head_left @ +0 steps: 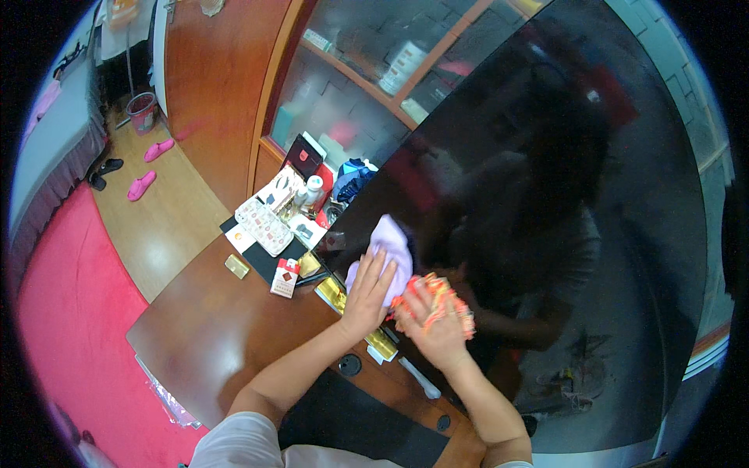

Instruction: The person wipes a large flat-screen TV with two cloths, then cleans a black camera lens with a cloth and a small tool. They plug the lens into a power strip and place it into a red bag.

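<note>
While the left hand (370, 296) lies flat, fingers extended, on a lilac cloth (392, 243) against the glossy black screen (640, 257), the right hand (435, 335), also flat, covers an orange-and-red cloth (461, 309) just to its right. Left on the worktop (203, 300), a red-and-white box (285, 278) bears a dark diamond emblem (its small print is unreadable); a white bottle (314, 186) stands farther off.

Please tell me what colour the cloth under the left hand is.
The cloth under the left hand is pale lilac; the head view shows it best.
</note>
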